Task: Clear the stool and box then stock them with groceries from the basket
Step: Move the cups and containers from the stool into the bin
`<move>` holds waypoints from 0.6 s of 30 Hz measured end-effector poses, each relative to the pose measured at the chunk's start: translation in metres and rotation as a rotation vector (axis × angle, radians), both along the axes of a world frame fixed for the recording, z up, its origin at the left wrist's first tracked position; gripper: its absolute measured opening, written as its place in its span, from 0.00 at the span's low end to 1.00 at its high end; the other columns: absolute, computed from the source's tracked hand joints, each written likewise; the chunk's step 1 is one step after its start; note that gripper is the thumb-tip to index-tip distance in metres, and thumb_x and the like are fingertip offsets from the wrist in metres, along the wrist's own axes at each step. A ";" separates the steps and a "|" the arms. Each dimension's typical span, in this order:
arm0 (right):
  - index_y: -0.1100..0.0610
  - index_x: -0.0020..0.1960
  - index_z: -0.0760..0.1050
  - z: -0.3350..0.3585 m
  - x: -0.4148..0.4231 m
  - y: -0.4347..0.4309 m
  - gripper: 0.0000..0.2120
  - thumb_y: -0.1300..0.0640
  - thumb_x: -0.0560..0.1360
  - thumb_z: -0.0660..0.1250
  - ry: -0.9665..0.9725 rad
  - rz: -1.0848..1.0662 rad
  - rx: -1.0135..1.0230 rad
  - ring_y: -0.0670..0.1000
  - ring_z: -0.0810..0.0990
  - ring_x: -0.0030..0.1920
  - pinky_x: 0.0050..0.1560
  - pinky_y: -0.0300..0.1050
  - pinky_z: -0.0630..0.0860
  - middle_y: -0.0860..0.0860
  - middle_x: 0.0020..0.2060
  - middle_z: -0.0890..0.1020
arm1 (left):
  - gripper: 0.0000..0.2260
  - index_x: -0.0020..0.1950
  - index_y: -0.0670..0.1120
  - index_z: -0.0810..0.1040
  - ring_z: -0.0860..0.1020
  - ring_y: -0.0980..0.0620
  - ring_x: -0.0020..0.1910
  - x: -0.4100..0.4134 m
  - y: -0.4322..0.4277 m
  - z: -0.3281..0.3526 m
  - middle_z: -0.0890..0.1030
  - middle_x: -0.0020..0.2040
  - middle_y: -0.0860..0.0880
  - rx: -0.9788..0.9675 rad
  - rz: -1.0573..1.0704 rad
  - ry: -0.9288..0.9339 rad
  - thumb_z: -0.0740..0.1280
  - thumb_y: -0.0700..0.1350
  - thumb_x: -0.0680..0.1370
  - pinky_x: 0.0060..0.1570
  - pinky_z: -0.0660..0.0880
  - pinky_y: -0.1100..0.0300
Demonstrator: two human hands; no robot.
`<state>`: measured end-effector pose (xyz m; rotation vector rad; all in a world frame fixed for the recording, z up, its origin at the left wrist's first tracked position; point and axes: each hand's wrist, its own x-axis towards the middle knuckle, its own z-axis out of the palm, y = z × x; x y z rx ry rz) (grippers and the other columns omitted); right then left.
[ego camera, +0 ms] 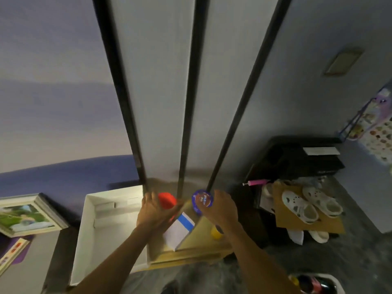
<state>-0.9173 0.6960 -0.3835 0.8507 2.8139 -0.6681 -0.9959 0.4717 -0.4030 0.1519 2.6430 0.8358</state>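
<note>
Above the wooden stool (201, 235): L hand (151, 215) fingers wrap a red pack (167, 200), R hand (221, 211) fingers grip a blue-lidded tub (202, 199). White box (89, 230) at 9 o'clock, basket (337, 280) w/ bottles (316, 283) at 5; stocking looks part-done.

the white box (117, 236) sits open on the floor, touching the left side of the low wooden stool (191, 254). a white carton (179, 231) with a blue stripe lies tilted on the stool, with a small yellow item (216, 232) near its right edge. above its far edge the left hand (151, 213) grips a red pack (167, 200) and the right hand (220, 209) grips a round blue-lidded tub (202, 199); the white basket (331, 277) at lower right holds dark bottles (314, 284).
</note>
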 end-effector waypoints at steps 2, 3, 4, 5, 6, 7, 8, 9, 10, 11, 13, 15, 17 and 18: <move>0.50 0.76 0.67 -0.024 -0.016 0.011 0.43 0.24 0.72 0.68 -0.026 0.029 0.000 0.50 0.77 0.66 0.64 0.48 0.80 0.50 0.68 0.77 | 0.66 0.82 0.51 0.56 0.69 0.41 0.75 -0.007 0.015 -0.019 0.66 0.79 0.46 0.010 0.012 -0.034 0.58 0.91 0.55 0.67 0.77 0.43; 0.50 0.76 0.67 -0.036 -0.023 0.016 0.43 0.25 0.72 0.69 -0.044 0.039 -0.009 0.50 0.77 0.67 0.64 0.48 0.80 0.49 0.69 0.77 | 0.66 0.83 0.51 0.55 0.68 0.42 0.76 -0.010 0.021 -0.029 0.64 0.80 0.47 -0.007 0.016 -0.035 0.58 0.91 0.55 0.69 0.76 0.43; 0.50 0.77 0.66 -0.047 -0.030 0.021 0.44 0.25 0.72 0.70 -0.064 0.049 -0.017 0.50 0.76 0.68 0.64 0.48 0.80 0.50 0.70 0.76 | 0.66 0.84 0.52 0.53 0.66 0.42 0.78 -0.014 0.026 -0.040 0.63 0.81 0.47 -0.035 0.016 -0.034 0.57 0.91 0.56 0.70 0.75 0.42; 0.50 0.78 0.65 -0.059 -0.037 0.027 0.44 0.25 0.72 0.70 -0.086 0.061 -0.021 0.50 0.75 0.68 0.64 0.48 0.80 0.50 0.70 0.75 | 0.67 0.85 0.52 0.51 0.63 0.41 0.80 -0.017 0.031 -0.052 0.61 0.83 0.47 -0.068 0.014 -0.035 0.57 0.91 0.56 0.72 0.73 0.41; 0.50 0.78 0.64 -0.072 -0.044 0.033 0.44 0.26 0.72 0.70 -0.105 0.078 -0.025 0.50 0.75 0.69 0.63 0.47 0.79 0.50 0.71 0.75 | 0.67 0.85 0.51 0.49 0.60 0.41 0.82 -0.021 0.033 -0.065 0.58 0.84 0.47 -0.100 0.012 -0.031 0.56 0.91 0.57 0.75 0.71 0.40; 0.50 0.79 0.63 -0.083 -0.050 0.039 0.45 0.26 0.73 0.71 -0.121 0.095 -0.032 0.50 0.75 0.70 0.63 0.46 0.79 0.50 0.72 0.74 | 0.68 0.86 0.51 0.48 0.58 0.40 0.84 -0.025 0.034 -0.077 0.56 0.85 0.46 -0.134 0.009 -0.023 0.56 0.91 0.57 0.76 0.69 0.39; 0.50 0.79 0.62 -0.095 -0.055 0.045 0.45 0.27 0.72 0.72 -0.135 0.108 -0.040 0.50 0.74 0.70 0.63 0.45 0.79 0.50 0.73 0.74 | 0.68 0.86 0.50 0.47 0.56 0.39 0.84 -0.028 0.035 -0.088 0.55 0.86 0.46 -0.167 0.008 -0.010 0.56 0.91 0.57 0.78 0.67 0.38; 0.50 0.80 0.61 -0.106 -0.060 0.050 0.47 0.28 0.72 0.73 -0.148 0.121 -0.050 0.51 0.74 0.71 0.63 0.45 0.79 0.50 0.74 0.73 | 0.69 0.86 0.50 0.47 0.54 0.38 0.85 -0.031 0.036 -0.098 0.54 0.86 0.45 -0.196 0.008 0.005 0.58 0.90 0.57 0.78 0.65 0.37; 0.51 0.81 0.59 -0.116 -0.063 0.053 0.48 0.29 0.72 0.74 -0.156 0.134 -0.063 0.51 0.73 0.73 0.65 0.46 0.78 0.50 0.75 0.71 | 0.69 0.86 0.50 0.46 0.54 0.38 0.85 -0.033 0.036 -0.107 0.54 0.85 0.45 -0.223 0.008 0.017 0.59 0.90 0.57 0.79 0.64 0.36; 0.51 0.82 0.58 -0.125 -0.066 0.055 0.50 0.29 0.71 0.74 -0.160 0.140 -0.082 0.52 0.72 0.74 0.66 0.48 0.78 0.51 0.76 0.69 | 0.69 0.86 0.50 0.46 0.55 0.37 0.84 -0.035 0.036 -0.114 0.55 0.85 0.44 -0.246 0.011 0.025 0.60 0.89 0.57 0.78 0.64 0.35; 0.50 0.83 0.55 -0.139 -0.069 0.055 0.55 0.26 0.68 0.75 -0.151 0.123 -0.131 0.54 0.71 0.75 0.68 0.52 0.79 0.51 0.78 0.67 | 0.69 0.86 0.50 0.46 0.60 0.37 0.82 -0.035 0.035 -0.123 0.58 0.84 0.44 -0.270 0.022 0.030 0.61 0.89 0.56 0.76 0.66 0.36; 0.48 0.82 0.54 -0.153 -0.070 0.053 0.57 0.25 0.65 0.76 -0.158 0.112 -0.166 0.54 0.71 0.75 0.67 0.55 0.80 0.50 0.78 0.67 | 0.69 0.85 0.49 0.48 0.65 0.38 0.79 -0.034 0.034 -0.126 0.62 0.81 0.43 -0.272 0.027 0.052 0.61 0.89 0.56 0.73 0.70 0.36; 0.47 0.82 0.54 -0.166 -0.070 0.052 0.58 0.26 0.63 0.78 -0.163 0.097 -0.199 0.54 0.72 0.74 0.65 0.56 0.81 0.49 0.77 0.69 | 0.67 0.85 0.48 0.51 0.68 0.38 0.76 -0.033 0.034 -0.128 0.65 0.79 0.43 -0.283 0.025 0.082 0.66 0.86 0.58 0.70 0.73 0.37; 0.46 0.81 0.55 -0.169 -0.070 0.051 0.58 0.27 0.62 0.80 -0.159 0.074 -0.223 0.53 0.73 0.73 0.64 0.55 0.82 0.49 0.75 0.71 | 0.66 0.84 0.48 0.53 0.69 0.39 0.74 -0.034 0.034 -0.128 0.66 0.78 0.43 -0.288 0.026 0.094 0.68 0.85 0.58 0.69 0.74 0.38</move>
